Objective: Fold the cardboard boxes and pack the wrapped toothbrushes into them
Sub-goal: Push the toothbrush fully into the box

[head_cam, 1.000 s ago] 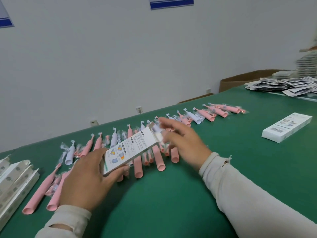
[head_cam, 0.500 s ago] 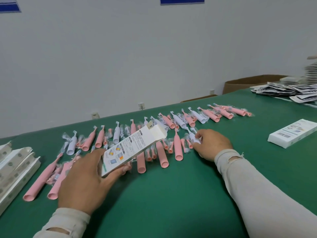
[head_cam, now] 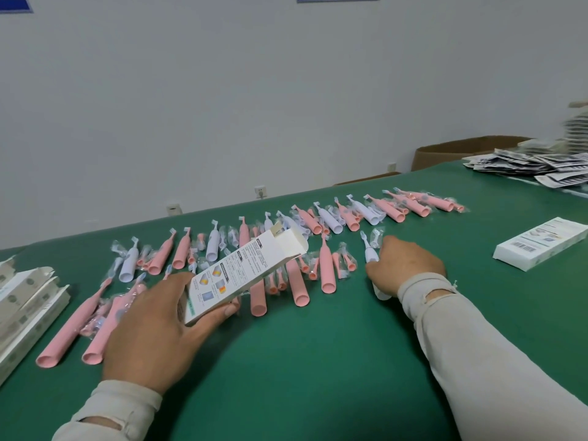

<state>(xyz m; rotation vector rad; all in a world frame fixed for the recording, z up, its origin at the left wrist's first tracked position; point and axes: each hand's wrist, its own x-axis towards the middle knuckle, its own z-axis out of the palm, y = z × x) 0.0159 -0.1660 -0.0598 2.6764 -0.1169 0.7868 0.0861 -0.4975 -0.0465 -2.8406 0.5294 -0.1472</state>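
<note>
Step in hand: picking a toothbrush for packing. Left hand [head_cam: 159, 326] grips open-ended box [head_cam: 245, 272], raised above the row. Right hand [head_cam: 404, 265] curled round white wrapped toothbrush [head_cam: 369, 254] on green table [head_cam: 318, 361]. Next, probably: lift, align handle with the open flap end, slide in.

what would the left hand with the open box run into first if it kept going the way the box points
Probably the row of wrapped toothbrushes just beyond the open box held by the left hand; depth is unclear, so it might pass above them.
</note>
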